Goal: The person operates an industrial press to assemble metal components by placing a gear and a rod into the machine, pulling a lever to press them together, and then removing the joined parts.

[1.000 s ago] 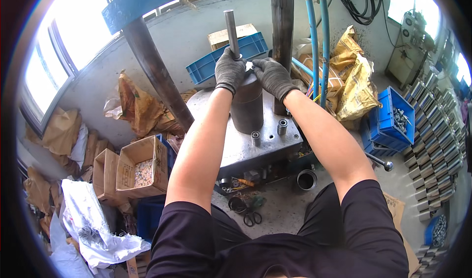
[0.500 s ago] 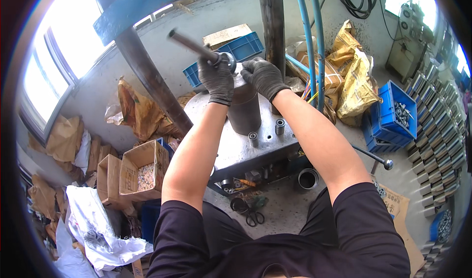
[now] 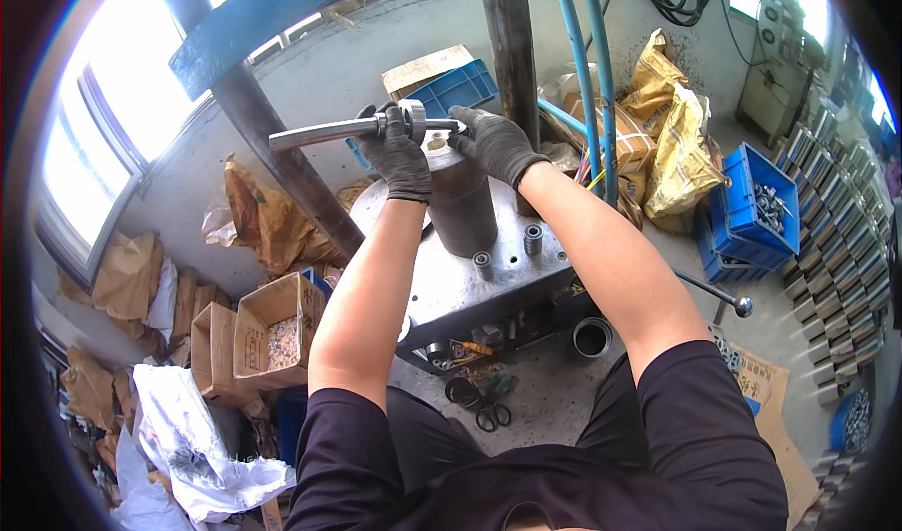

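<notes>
Wearing a dark grey work glove, my left hand (image 3: 395, 158) is closed around a steel rod (image 3: 315, 135) with a thick collar, held nearly level above the press table. The rod's long end points left. Fingers bent, my right hand (image 3: 503, 146), gloved alike, grips the rod's thinner right end. Just below stands a dark metal cylinder (image 3: 462, 211) upright on the steel table (image 3: 427, 296), with a smaller light-coloured top. Two small metal sleeves (image 3: 483, 266) stand near the table's front edge.
Dark press columns (image 3: 515, 52) rise behind the table. A blue crate (image 3: 456, 89) is beyond my hands. At left are cardboard boxes (image 3: 272, 334) and a white sack (image 3: 188, 437). Blue bins of metal parts (image 3: 761, 207) and stacked metal tubes (image 3: 832, 249) are right. A ball-ended lever (image 3: 714, 292) juts out rightward.
The rod has swung from slanting up and away to nearly level, its long end now pointing left. My left hand has turned with it and shifted slightly left; the rod's right end now shows at my right hand.
</notes>
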The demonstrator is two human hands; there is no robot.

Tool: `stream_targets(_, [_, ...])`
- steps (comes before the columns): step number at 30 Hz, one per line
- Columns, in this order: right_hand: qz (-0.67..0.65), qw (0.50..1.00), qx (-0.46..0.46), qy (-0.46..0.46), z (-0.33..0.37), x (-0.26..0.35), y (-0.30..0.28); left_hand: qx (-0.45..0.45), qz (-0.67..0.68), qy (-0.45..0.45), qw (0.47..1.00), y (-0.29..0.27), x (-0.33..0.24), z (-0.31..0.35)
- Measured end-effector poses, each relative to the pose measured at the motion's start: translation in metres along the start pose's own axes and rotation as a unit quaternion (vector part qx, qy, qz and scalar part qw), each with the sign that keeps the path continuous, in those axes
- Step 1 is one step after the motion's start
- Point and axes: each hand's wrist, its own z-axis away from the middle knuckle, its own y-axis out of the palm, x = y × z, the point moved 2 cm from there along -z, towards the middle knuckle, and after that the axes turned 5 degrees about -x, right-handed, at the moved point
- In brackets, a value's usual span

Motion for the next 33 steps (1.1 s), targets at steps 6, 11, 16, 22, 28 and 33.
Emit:
stream_targets(6, [0.055,0.998,0.032,-0.005,-0.004,0.003,-0.009,0.046,-0.024,-0.001,0.999,0.014,-0.002,-0.001])
stream_targets(11, [0.107,0.984,0.137,-0.029,0.000,0.002,-0.035,0.132,-0.156,0.028,0.979,0.034,-0.001,-0.016])
stream_targets(16, [0.238,0.912,0.265,-0.203,0.061,0.041,-0.125,0.177,-0.258,-0.017,0.950,0.064,-0.040,0.005])
stream_targets(22, [0.313,0.866,0.335,-0.198,0.195,0.041,-0.270,0.176,-0.315,-0.005,0.933,0.073,-0.040,-0.001])
stream_targets(28, [0.348,0.890,0.294,-0.023,0.270,0.009,-0.330,0.182,-0.299,-0.009,0.937,0.073,-0.034,0.000])
stream_targets(33, [0.322,0.938,-0.021,-0.129,0.237,-0.009,-0.313,0.185,-0.332,0.007,0.925,0.072,-0.034,0.001])
